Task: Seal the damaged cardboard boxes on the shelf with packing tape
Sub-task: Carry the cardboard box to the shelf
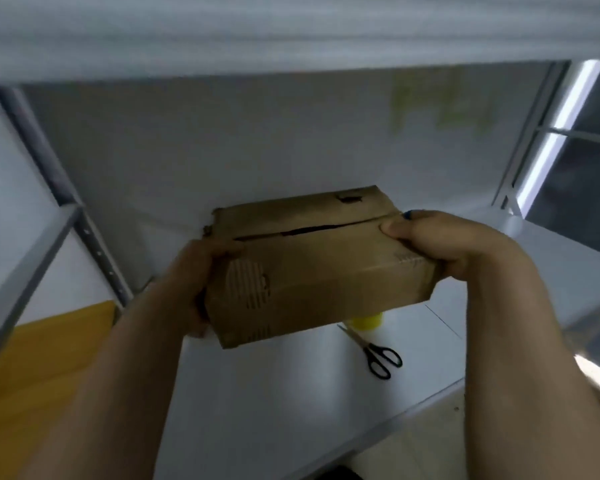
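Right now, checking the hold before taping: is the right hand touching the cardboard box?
Touching. Head view: the right hand curls round the cardboard box at its right end, thumb on top.

Nothing legible — only blurred yellow-green marks [440, 105] on the back wall [257, 150], unreadable.

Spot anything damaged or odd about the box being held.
The cardboard box, gripped by left hand and right hand, is damaged: top seam gapes, a hole near its far edge, peeled paper baring corrugation in front.
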Motion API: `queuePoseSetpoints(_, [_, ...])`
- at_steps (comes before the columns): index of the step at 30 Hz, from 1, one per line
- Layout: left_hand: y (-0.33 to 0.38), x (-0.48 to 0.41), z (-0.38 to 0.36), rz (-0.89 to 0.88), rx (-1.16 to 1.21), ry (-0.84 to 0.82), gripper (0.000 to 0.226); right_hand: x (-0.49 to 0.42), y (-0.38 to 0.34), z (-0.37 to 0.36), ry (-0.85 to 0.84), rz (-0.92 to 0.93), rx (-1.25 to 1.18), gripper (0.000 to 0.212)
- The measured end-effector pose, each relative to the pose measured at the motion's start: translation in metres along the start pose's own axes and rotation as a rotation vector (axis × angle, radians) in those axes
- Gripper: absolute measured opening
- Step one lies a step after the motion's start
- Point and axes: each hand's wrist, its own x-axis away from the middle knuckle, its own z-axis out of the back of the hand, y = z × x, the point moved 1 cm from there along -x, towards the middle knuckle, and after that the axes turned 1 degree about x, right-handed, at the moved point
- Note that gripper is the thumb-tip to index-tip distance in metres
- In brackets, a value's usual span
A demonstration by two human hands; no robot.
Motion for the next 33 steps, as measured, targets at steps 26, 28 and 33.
queuePoseSetpoints(26, [-0.176, -0.038, 0.043, -0.263, 0.122, 0.176, 0.027, -0.115, 0.148, -0.118, -0.133, 0.359, -0.18, 0.055])
queuePoseSetpoints(28, [-0.174, -0.045, 0.04, -0.255, 0.07, 0.201, 0.021, -0.122, 0.149, -0.121, -0.123, 0.338, -0.212, 0.057])
queuePoseSetpoints(33, [-0.176, -0.07, 0.051, -0.191, 0.05, 0.22, 0.022, -0.146, 0.155, -0.129, -0.141, 0.28, -0.236, 0.06])
